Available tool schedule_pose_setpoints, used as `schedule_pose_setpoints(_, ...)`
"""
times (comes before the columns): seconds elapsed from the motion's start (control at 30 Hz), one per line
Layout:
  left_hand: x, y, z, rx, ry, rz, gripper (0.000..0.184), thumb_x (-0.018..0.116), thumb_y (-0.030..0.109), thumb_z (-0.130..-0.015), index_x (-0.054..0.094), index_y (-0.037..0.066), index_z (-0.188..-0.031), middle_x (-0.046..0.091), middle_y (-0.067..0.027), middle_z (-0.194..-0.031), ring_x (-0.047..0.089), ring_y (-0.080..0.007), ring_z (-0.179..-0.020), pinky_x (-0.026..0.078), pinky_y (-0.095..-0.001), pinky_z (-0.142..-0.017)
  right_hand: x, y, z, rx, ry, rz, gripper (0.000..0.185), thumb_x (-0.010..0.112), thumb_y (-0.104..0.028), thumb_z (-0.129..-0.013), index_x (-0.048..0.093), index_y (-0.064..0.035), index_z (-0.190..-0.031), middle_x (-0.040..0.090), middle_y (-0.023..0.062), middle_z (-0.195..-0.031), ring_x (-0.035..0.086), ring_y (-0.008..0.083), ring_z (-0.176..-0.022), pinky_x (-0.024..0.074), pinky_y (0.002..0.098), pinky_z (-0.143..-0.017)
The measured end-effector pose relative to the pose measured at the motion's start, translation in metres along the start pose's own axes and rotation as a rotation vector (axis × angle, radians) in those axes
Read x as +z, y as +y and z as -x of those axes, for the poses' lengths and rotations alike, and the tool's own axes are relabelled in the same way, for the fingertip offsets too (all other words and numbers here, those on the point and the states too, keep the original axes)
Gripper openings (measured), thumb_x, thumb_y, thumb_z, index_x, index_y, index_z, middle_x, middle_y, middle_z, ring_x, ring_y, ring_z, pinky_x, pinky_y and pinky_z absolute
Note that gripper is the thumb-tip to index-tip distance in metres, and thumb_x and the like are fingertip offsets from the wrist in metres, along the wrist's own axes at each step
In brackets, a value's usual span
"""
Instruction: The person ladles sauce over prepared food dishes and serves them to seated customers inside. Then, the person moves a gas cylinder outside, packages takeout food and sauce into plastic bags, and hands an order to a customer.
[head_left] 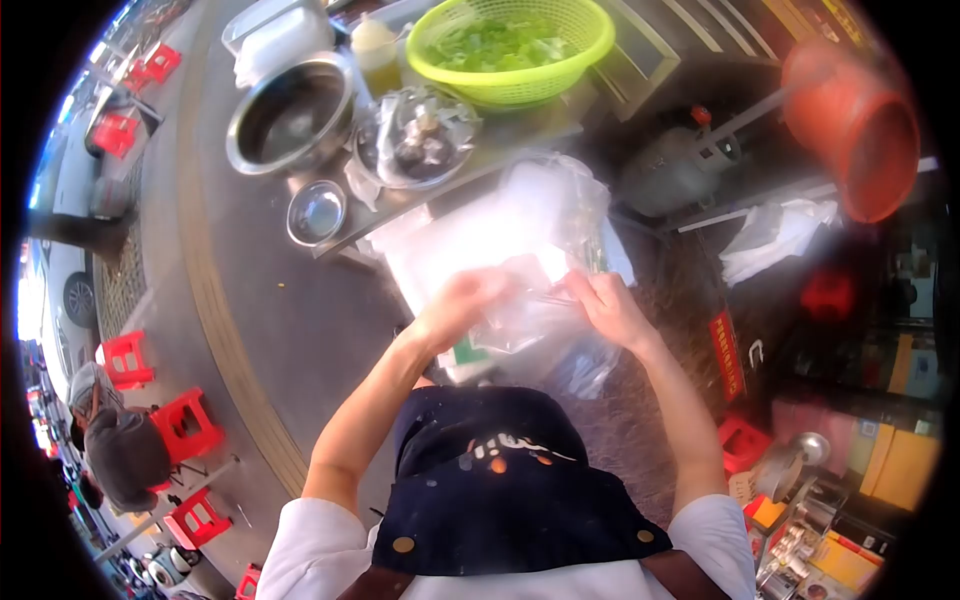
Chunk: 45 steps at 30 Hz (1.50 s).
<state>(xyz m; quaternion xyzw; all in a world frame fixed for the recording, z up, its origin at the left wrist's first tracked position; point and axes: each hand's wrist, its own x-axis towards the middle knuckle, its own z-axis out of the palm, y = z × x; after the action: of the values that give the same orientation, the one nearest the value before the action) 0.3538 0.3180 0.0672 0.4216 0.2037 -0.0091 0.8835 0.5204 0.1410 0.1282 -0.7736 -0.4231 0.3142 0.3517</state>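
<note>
My left hand (468, 303) is closed on the left part of a clear plastic bag (520, 318), its fingertips blurred by glare. On the other side, my right hand (606, 303) pinches the bag's edge between thumb and fingers. The plastic hangs crumpled between both hands, in front of my dark apron (490, 500). Just beyond lies a bright white pile of plastic (450, 235), washed out by light, so its details cannot be made out.
A metal table edge (400, 212) carries a steel bowl (292, 115), a small bowl (317, 212), a plastic-lined bowl (418, 140), a bottle (375, 50) and a green basket (510, 45) of greens. Right: gas cylinder (665, 172), orange bucket (860, 130). Left: red stools (187, 427), a seated person (120, 445).
</note>
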Motion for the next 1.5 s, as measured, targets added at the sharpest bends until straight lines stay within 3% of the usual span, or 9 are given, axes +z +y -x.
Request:
schedule_pose_setpoints(0.33,-0.063,0.006,0.042,-0.055,0.028,-0.266,0.018,0.066,0.019,-0.089,0.069,0.002,-0.091,0.068,-0.0018,-0.081,0.053,-0.0029,-0.062,0.037,-0.0202,-0.051,0.07,-0.069,-0.055,0.001,0.043,0.463,0.037,0.063,-0.025,-0.09,0.057,0.0031,-0.112,0.063,0.0268,-0.086,0.063,0.0365,-0.088,0.048,0.0434,-0.073)
schedule_pose_setpoints(0.43,-0.079,-0.004,0.052,-0.007,0.146,-0.072,0.019,0.065,0.015,-0.089,0.067,-0.001,-0.098,0.068,-0.0054,-0.085,0.06,-0.0078,-0.071,0.045,-0.0226,-0.056,0.113,-0.064,-0.052,-0.393,0.578,0.72,0.038,0.068,-0.026,-0.086,0.054,0.0006,-0.109,0.059,0.02,-0.067,0.062,0.0317,-0.071,0.0474,0.0417,-0.064)
schedule_pose_setpoints(0.53,-0.08,-0.009,0.065,0.009,0.167,0.109,0.023,0.064,0.009,-0.089,0.062,-0.007,-0.105,0.067,-0.0133,-0.096,0.066,-0.0181,-0.084,0.056,-0.0306,-0.071,0.159,-0.098,-0.023,0.141,0.105,0.262,0.029,0.074,-0.022,-0.081,0.06,0.0001,-0.091,0.061,0.0102,-0.066,0.059,0.0253,-0.059,0.0473,0.0364,-0.058)
schedule_pose_setpoints(0.9,-0.202,-0.093,0.117,-0.125,0.842,-0.703,0.015,0.066,0.002,-0.078,0.056,-0.003,-0.068,0.06,-0.0089,-0.062,0.058,-0.015,-0.053,0.052,-0.0289,-0.053,0.175,-0.069,-0.007,0.286,0.336,-1.65,0.008,0.051,-0.014,-0.098,0.052,-0.0076,-0.094,0.049,-0.0015,-0.069,0.046,0.0082,-0.055,0.0394,0.0198,-0.047)
schedule_pose_setpoints(1.0,-0.147,-0.05,0.106,0.358,0.411,-1.018,0.08,0.074,0.008,-0.071,0.032,0.002,-0.14,0.039,-0.023,-0.137,0.042,-0.0281,-0.127,0.039,-0.0369,-0.102,0.161,-0.093,-0.006,0.389,0.163,-1.458,0.007,0.051,-0.015,-0.099,0.049,-0.0105,-0.094,0.036,-0.005,-0.062,0.033,0.006,-0.046,0.0272,0.0192,-0.041)
schedule_pose_setpoints(1.1,-0.135,-0.069,0.071,0.108,-0.05,-0.592,0.037,0.062,0.005,-0.081,0.056,-0.005,-0.116,0.06,-0.0134,-0.1,0.059,-0.0248,-0.093,0.048,-0.033,-0.086,0.167,-0.084,0.007,0.298,0.031,-1.027,0.013,0.057,-0.018,-0.095,0.049,-0.01,-0.102,0.042,-0.0033,-0.064,0.04,0.0087,-0.049,0.0308,0.0225,-0.044)
schedule_pose_setpoints(1.3,-0.165,-0.021,0.088,-0.357,-0.18,0.327,0.014,0.05,0.007,-0.08,0.059,-0.001,-0.088,0.044,0.0009,-0.061,0.041,-0.011,-0.05,0.036,-0.0254,-0.047,0.142,0.009,0.044,0.248,0.496,0.538,0.026,0.056,-0.01,-0.089,0.048,-0.005,-0.113,0.059,0.0193,-0.081,0.062,0.039,-0.08,0.0492,0.0463,-0.07)
schedule_pose_setpoints(1.43,-0.154,-0.033,0.104,-0.258,-0.319,-0.771,0.011,0.061,0.008,-0.078,0.062,-0.001,-0.083,0.051,-0.001,-0.062,0.051,-0.0087,-0.055,0.042,-0.0272,-0.05,0.137,0.021,0.04,0.608,0.438,-0.816,0.026,0.052,-0.004,-0.092,0.053,-0.0019,-0.118,0.055,0.0071,-0.073,0.058,0.0216,-0.067,0.0488,0.0377,-0.059)
schedule_pose_setpoints(1.5,-0.184,-0.075,0.093,-0.323,0.083,-0.729,0.011,0.067,0.01,-0.079,0.062,0.0,-0.079,0.056,0.0007,-0.063,0.052,-0.0089,-0.059,0.044,-0.0289,-0.052,0.132,0.009,0.045,0.62,0.125,-1.35,0.028,0.051,-0.002,-0.092,0.055,-0.0015,-0.12,0.053,0.0021,-0.071,0.054,0.0144,-0.061,0.046,0.032,-0.053)
